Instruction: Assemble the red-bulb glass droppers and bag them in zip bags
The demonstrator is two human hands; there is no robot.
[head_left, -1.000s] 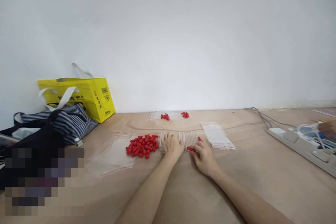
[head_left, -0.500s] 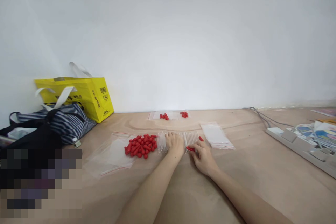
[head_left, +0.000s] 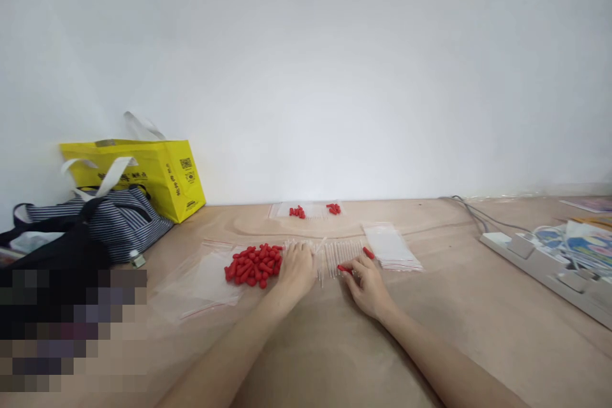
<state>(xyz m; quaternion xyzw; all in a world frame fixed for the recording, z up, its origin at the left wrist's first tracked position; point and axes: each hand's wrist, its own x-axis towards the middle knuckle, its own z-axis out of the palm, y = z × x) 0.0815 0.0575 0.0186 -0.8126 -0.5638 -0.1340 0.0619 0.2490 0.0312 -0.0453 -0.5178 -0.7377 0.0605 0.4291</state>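
The left forearm [head_left: 234, 344] and right forearm [head_left: 425, 344] slant inward from the near side. The left hand [head_left: 297, 268] lies palm down, fingers [head_left: 299, 250] pointing far; the right hand [head_left: 368, 285] bends its fingers leftward.

The tabletop [head_left: 296, 357] is surfaced in light-brown wood grain. Its far edge is backed by a plain white wall [head_left: 306, 76], which is lit most brightly near mid-width and is shaded toward the tabletop's far left corner.

bulb pile [head_left: 253, 266] left of tubes [head_left: 337, 257] | bag stack [head_left: 392, 245] right of tubes | wall [head_left: 335, 76] behind
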